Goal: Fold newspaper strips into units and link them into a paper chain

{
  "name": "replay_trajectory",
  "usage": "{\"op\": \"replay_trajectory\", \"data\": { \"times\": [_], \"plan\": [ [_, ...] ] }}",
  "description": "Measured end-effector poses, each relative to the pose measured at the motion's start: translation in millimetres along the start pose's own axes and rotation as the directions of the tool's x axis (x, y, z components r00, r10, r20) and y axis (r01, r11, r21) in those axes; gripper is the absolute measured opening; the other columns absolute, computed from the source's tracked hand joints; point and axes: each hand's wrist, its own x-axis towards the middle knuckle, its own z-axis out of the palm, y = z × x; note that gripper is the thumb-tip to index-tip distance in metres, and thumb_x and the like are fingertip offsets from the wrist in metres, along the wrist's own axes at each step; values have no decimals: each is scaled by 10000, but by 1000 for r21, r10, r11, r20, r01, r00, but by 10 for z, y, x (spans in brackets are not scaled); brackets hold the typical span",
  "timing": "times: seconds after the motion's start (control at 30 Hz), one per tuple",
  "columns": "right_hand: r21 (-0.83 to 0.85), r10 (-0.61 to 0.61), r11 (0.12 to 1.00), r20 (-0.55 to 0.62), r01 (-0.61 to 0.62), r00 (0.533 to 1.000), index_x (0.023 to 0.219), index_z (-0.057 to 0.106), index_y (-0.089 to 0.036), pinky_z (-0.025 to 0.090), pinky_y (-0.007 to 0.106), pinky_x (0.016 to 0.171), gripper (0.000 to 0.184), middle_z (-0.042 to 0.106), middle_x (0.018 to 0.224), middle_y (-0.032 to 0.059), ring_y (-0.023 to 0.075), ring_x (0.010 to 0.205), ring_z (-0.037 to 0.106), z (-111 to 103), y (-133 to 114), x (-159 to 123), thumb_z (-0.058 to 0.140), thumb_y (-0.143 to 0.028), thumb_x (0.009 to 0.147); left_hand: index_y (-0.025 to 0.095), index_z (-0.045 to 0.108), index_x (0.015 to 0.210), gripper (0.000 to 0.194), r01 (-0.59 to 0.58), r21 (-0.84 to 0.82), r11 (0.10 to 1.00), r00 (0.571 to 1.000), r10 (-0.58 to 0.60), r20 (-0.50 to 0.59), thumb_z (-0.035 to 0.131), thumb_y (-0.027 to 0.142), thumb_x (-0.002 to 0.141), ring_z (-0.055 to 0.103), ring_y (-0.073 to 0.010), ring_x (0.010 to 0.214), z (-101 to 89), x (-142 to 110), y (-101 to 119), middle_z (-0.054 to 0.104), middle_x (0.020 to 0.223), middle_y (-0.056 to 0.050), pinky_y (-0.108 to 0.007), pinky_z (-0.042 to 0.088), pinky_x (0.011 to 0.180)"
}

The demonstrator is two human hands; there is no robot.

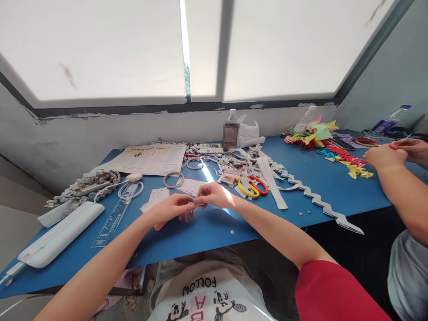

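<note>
Head view, looking down at a blue table [210,234] where two bare forearms reach in from the lower corners and meet near the front edge. The left hand [177,207] comes from the lower left, palm down, its thumb and forefinger pinched together while the other fingers curl loosely below. The right hand [212,196] comes from the lower right, below a red sleeve [329,290]; its wrist bends slightly inward, the fingers are folded, and thumb and fingertip close in a pinch. Between the touching fingertips of both hands is a small paper piece [199,204], gripped from either side just above the table; its exact shape is too small to tell. Printed paper slips [156,196] lie just beyond the left hand. A grey ring [173,173] lies behind the hands, and scissors [253,187] with yellow and red handles lie beyond the right forearm, near a zigzag paper chain [314,198] stretching rightward
</note>
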Motion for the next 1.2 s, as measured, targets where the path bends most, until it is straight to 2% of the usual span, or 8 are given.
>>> {"op": "replay_trajectory", "data": {
  "times": [0.13, 0.3, 0.4, 0.73, 0.9, 1.1, 1.2],
  "plan": [
    [-42, -12, 999, -18, 11, 1000, 725, 641, -159, 481, 247, 559, 277, 651, 636, 4, 128, 595, 599, 7, 14, -6, 738, -419, 726, 194, 649, 955, 370, -16, -11, 1000, 1000, 16, -7, 551, 529, 830, 662, -188, 703, -4, 7, -7, 706, 828, -35, -275, 498, 652],
    [46, 56, 998, -78, -52, 995, 750, 663, -143, 517, 258, 588, 296, 666, 648, 22, 133, 606, 626, 24, -63, 10, 739, -427, 720, 183, 654, 954, 361, -21, -8, 1000, 999, 21, -31, 553, 508, 836, 651, -177, 666, -32, 33, -37, 706, 811, -38, -259, 479, 611],
    [34, 78, 997, -115, -75, 990, 733, 659, -138, 505, 249, 557, 323, 658, 616, 21, 121, 557, 603, 16, -74, 16, 761, -442, 693, 183, 649, 926, 345, -17, -7, 1000, 999, 16, -30, 559, 503, 832, 650, -177, 658, -34, 31, -29, 712, 813, -40, -258, 477, 599],
    [-83, 11, 996, -29, -13, 1000, 742, 632, -157, 455, 221, 522, 324, 621, 586, -5, 104, 531, 561, 7, 164, 73, 667, -477, 784, 191, 664, 873, 324, 6, 22, 1000, 1000, -6, -30, 571, 495, 813, 660, -191, 672, -12, 20, -1, 699, 729, -25, -260, 471, 596],
    [-44, 45, 998, 0, -45, 999, 754, 620, -153, 472, 229, 525, 338, 636, 638, 5, 108, 538, 576, 53, 116, 66, 696, -482, 754, 185, 675, 868, 343, 6, 16, 1000, 1000, -6, -8, 560, 503, 815, 646, -179, 659, -20, 31, -5, 694, 733, -29, -253, 470, 587],
    [-95, -57, 994, -21, 55, 998, 710, 598, -169, 448, 230, 525, 320, 600, 595, -15, 108, 546, 546, 73, 55, 12, 677, -473, 770, 190, 696, 889, 345, 13, 16, 1000, 1000, -13, -11, 572, 502, 807, 646, -182, 670, -18, 17, 17, 697, 750, -31, -254, 467, 597],
    [-78, -43, 996, 17, 44, 999, 725, 621, -166, 464, 239, 549, 298, 611, 609, -11, 115, 566, 559, 60, 61, 15, 683, -455, 764, 192, 720, 904, 365, 26, 46, 999, 999, -26, -20, 582, 512, 796, 644, -190, 697, -24, 7, 32, 703, 769, -37, -254, 468, 605]
  ]
}}
